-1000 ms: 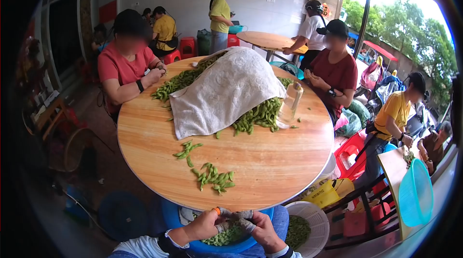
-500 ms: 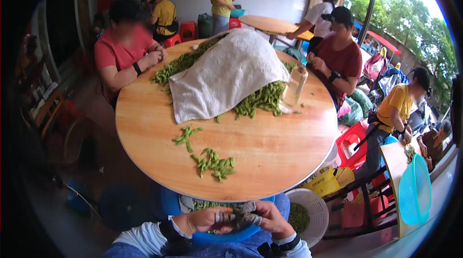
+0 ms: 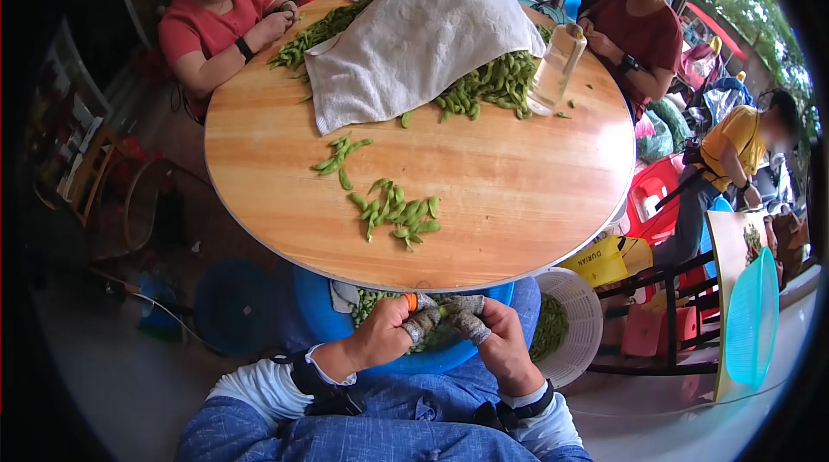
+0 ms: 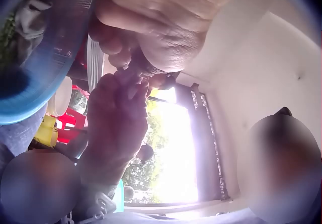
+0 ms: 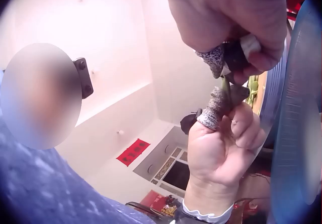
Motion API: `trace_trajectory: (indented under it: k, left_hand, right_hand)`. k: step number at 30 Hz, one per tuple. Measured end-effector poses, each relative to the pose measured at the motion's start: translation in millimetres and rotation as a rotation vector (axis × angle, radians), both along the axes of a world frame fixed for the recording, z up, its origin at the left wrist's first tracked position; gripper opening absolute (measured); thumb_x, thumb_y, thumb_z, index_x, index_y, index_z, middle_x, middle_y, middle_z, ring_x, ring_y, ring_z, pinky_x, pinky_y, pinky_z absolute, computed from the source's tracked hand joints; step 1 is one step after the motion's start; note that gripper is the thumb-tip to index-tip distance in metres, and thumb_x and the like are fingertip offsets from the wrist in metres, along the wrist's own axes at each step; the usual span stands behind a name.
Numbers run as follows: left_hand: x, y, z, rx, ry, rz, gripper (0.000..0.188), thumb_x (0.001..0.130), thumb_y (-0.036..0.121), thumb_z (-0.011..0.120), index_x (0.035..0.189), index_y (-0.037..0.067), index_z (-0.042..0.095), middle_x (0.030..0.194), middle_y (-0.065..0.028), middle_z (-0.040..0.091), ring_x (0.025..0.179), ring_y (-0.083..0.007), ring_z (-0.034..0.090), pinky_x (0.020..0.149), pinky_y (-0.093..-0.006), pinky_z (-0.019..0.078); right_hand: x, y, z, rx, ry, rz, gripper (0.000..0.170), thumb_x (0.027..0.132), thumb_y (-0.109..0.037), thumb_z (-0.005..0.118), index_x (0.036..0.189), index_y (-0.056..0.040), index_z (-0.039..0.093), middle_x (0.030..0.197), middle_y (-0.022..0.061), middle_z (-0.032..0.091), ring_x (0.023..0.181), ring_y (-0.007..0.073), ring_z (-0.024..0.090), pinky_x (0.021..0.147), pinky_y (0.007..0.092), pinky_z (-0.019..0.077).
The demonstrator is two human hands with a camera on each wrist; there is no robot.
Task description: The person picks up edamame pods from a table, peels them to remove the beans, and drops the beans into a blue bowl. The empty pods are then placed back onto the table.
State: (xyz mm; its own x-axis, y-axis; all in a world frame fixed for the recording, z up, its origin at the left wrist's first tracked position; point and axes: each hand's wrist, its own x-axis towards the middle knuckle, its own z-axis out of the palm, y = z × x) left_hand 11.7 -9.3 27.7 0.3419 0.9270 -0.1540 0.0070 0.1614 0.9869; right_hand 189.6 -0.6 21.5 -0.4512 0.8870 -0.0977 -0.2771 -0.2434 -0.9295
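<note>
Over a blue basin [image 3: 315,306] in my lap, both hands are held close together, thumbs and fingertips meeting. Grey wrappings cover the fingertips, and an orange band shows on the left hand [image 3: 378,339]. Between the wrapped tips is a green soybean pod [image 5: 226,86], pinched from the left by that hand and from the right by the right hand [image 3: 511,350]. Most of the pod is hidden by the fingers. Below them, the basin holds green beans [image 3: 370,300] and a grey cloth [image 3: 344,296]. In the left wrist view the fingertips are dark and the pod is hard to make out.
Loose soybean pods [image 3: 397,213] lie on the round wooden table [image 3: 518,203]. A white towel [image 3: 423,47] covers a larger heap, beside a clear bottle [image 3: 557,69]. A white basket [image 3: 587,324] with pods stands right of my legs. Two people in red sit across.
The head view has tilted down, so the table and hands appear higher. The hands stay together over the basin, fingertips shifting, and green now shows between them. The table's loose pods have not moved.
</note>
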Motion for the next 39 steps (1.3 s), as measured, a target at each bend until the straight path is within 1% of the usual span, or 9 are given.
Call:
trace_trajectory:
  k: [14,20,23,26,28,32,35,36,39]
  left_hand:
    - [12.9,-4.1,-2.4,0.101,0.080,0.166,0.012,0.077,0.003,0.048,0.084,-0.001,0.057,0.069,-0.0031,0.057,0.061,-0.0071,0.048,0.056,-0.0225,0.0405]
    - [17.5,-5.2,0.2,0.110,-0.083,0.185,0.008,0.080,0.007,0.049,0.079,0.002,0.056,0.059,0.0037,0.048,0.054,-0.0025,0.040,0.048,-0.0190,0.0324]
    - [15.7,-2.7,-3.0,0.107,-0.019,0.138,0.013,0.077,0.010,0.054,0.086,0.001,0.054,0.060,-0.0009,0.052,0.054,-0.0095,0.048,0.049,-0.0239,0.0381]
    - [9.7,-3.9,-15.2,0.600,0.831,0.029,0.025,0.073,0.012,0.056,0.095,-0.001,0.051,0.063,-0.0096,0.055,0.058,-0.0237,0.055,0.053,-0.0329,0.0437]
    - [7.9,-1.8,-12.6,0.743,0.821,0.057,0.028,0.069,0.010,0.056,0.093,-0.003,0.050,0.069,-0.0150,0.055,0.067,-0.0303,0.055,0.055,-0.0374,0.0444]
    - [3.4,3.6,-13.1,0.873,0.755,0.078,0.031,0.067,0.010,0.057,0.095,-0.003,0.050,0.081,-0.0179,0.056,0.074,-0.0325,0.056,0.058,-0.0389,0.0455]
    - [5.9,3.9,-14.3,0.566,0.446,0.050,0.033,0.070,0.010,0.058,0.100,-0.001,0.050,0.090,-0.0192,0.056,0.080,-0.0316,0.056,0.065,-0.0341,0.0462]
    - [11.3,4.4,-13.7,0.509,0.212,0.101,0.029,0.077,0.011,0.054,0.104,0.001,0.051,0.093,-0.0135,0.058,0.081,-0.0230,0.057,0.071,-0.0268,0.0439]
    - [9.4,1.2,-20.7,0.002,-0.220,0.045,0.029,0.085,0.021,0.047,0.106,0.002,0.050,0.089,-0.0035,0.058,0.079,-0.0110,0.054,0.072,-0.0230,0.0411]
  right_hand:
    - [-8.8,0.7,-7.5,-0.060,0.093,-0.086,0.023,0.080,-0.002,0.052,0.103,0.0028,0.051,0.097,0.0048,0.057,0.088,0.0105,0.053,0.079,0.0242,0.0418]
    - [-13.1,1.1,-17.7,-0.071,0.066,-0.095,0.023,0.080,0.000,0.052,0.103,0.0024,0.050,0.097,0.0045,0.057,0.087,0.0102,0.052,0.079,0.0242,0.0414]
    - [-11.8,3.2,-15.9,-0.107,0.074,-0.091,0.023,0.080,0.000,0.051,0.103,0.0023,0.050,0.096,0.0044,0.057,0.086,0.0103,0.052,0.078,0.0240,0.0416]
    - [-11.3,2.6,-14.3,-0.139,0.116,-0.098,0.022,0.081,-0.002,0.052,0.103,0.0023,0.050,0.096,0.0044,0.057,0.086,0.0105,0.052,0.078,0.0238,0.0416]
    - [-11.6,2.9,-13.1,-0.122,0.124,-0.104,0.022,0.081,-0.003,0.052,0.103,0.0024,0.050,0.096,0.0045,0.057,0.087,0.0107,0.052,0.078,0.0238,0.0414]
    - [-14.1,2.0,-8.5,-0.036,0.136,-0.110,0.023,0.081,-0.006,0.053,0.103,0.0027,0.050,0.097,0.0048,0.057,0.088,0.0108,0.052,0.079,0.0242,0.0411]
    - [-15.3,1.0,-7.6,0.036,0.130,-0.106,0.024,0.081,-0.007,0.054,0.103,0.0029,0.050,0.097,0.0051,0.057,0.088,0.0110,0.052,0.079,0.0242,0.0407]
    - [-15.5,1.0,-7.9,0.062,0.123,-0.106,0.024,0.081,-0.007,0.054,0.103,0.0030,0.050,0.097,0.0052,0.057,0.088,0.0110,0.052,0.079,0.0241,0.0406]
    - [-14.1,2.0,-11.3,0.123,0.078,-0.081,0.025,0.081,-0.007,0.053,0.104,0.0034,0.050,0.098,0.0053,0.056,0.088,0.0114,0.052,0.079,0.0236,0.0400]
